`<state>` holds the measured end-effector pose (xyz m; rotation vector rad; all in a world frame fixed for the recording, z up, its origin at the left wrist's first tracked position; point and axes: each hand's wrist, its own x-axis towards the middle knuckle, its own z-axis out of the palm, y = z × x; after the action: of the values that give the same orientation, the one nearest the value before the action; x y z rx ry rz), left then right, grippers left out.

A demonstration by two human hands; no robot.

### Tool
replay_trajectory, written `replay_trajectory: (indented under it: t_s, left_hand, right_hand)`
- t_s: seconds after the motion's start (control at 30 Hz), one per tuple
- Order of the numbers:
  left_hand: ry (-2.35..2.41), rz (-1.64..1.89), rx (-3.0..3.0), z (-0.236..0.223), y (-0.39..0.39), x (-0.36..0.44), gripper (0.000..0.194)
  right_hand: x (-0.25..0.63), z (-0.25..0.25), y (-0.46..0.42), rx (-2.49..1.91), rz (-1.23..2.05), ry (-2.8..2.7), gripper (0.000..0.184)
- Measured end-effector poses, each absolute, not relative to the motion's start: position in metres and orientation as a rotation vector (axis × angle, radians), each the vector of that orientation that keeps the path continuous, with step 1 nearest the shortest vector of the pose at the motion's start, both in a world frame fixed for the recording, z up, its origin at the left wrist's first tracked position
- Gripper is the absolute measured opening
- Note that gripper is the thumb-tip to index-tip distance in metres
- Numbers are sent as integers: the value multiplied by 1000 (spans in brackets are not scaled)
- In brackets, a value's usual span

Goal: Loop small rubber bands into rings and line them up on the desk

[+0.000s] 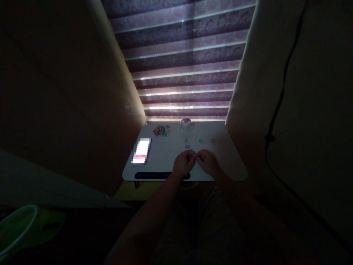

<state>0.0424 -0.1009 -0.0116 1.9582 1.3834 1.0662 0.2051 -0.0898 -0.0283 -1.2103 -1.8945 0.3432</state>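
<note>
Holds left hand [183, 163] and right hand [209, 162] tip to tip over table [228, 160], near its front edge; cannot tell whether grasping anything. Has loose rings [200, 141] just beyond, pile [159, 131] near far left corner, phone [141, 151] by left edge, bowl [186, 125] by far edge, open room rightward to side edge

Light seeps between the bands of a floral blind [187, 55] at upper centre, leaving the room dim. Dark walls close in from the left [68, 81] and right [317, 92]. Beneath the blind stands a pale, round-cornered worktop [162, 158]; the lower edge of the frame sinks into blackness.
</note>
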Motion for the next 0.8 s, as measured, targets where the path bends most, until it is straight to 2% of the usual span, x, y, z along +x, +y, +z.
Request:
replay_trajectory:
  t_s: [0.5, 0.8]
  left_hand:
    - [1407, 1136, 1907, -15, -96, 42, 12]
    - [1410, 1147, 1786, -16, -93, 39, 16]
  right_hand:
    - [203, -25, -91, -1235, 288, -1946, 13]
    - [203, -27, -89, -1224, 304, -1974, 15]
